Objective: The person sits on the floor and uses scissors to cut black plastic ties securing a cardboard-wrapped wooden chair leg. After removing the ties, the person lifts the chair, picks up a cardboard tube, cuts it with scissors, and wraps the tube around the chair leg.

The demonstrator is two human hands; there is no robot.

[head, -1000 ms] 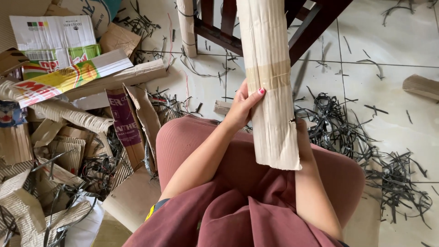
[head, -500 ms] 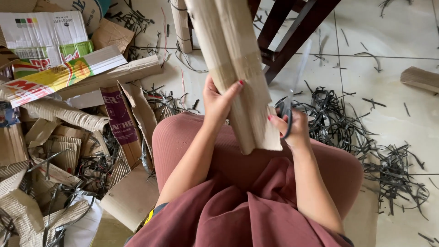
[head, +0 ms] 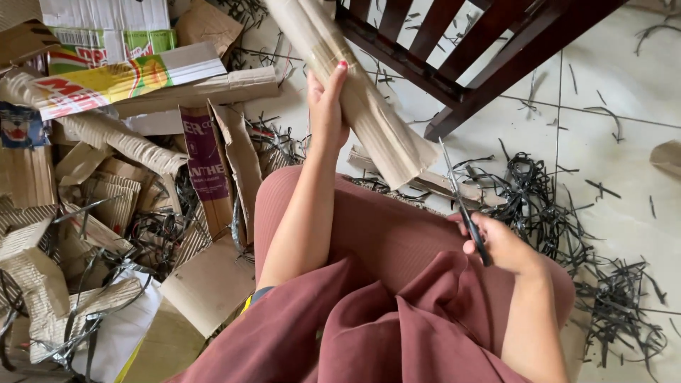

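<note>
My left hand (head: 325,106) grips a folded sheet of corrugated cardboard (head: 362,106), held up and tilted so its top leans to the upper left. My right hand (head: 505,245) rests over my right knee and holds a pair of scissors (head: 461,206) with black handles; the blades are together and point up toward the lower end of the cardboard without touching it. My lap is covered by reddish-brown cloth (head: 369,312).
A heap of cut and crumpled cardboard boxes (head: 106,184) lies to the left. Dark thin cut strips (head: 567,220) litter the tiled floor on the right. A dark wooden chair frame (head: 482,50) stands just ahead.
The cardboard has tilted from upright to leaning left. My right hand let go of it and dropped toward my knee with the scissors. The view has shifted nearer.
</note>
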